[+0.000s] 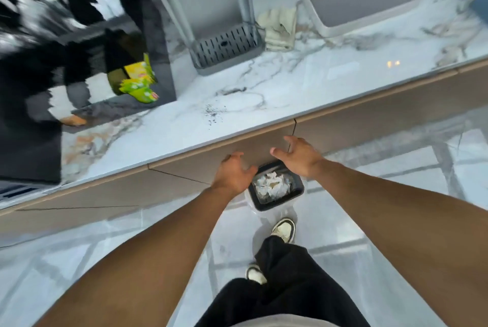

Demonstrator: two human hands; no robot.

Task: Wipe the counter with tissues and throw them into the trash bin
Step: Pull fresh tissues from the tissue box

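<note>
Crumpled tissues [272, 184] in trash bin [280, 204] (both hands empty, spread above)

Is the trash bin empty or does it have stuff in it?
Not empty. The trash bin on the floor is open, with crumpled white tissues inside.

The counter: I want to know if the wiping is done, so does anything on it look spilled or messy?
Yes. Dark specks lie scattered on the marble counter near its front edge. A crumpled cloth sits farther back. Both hands are empty over the trash bin.
</note>
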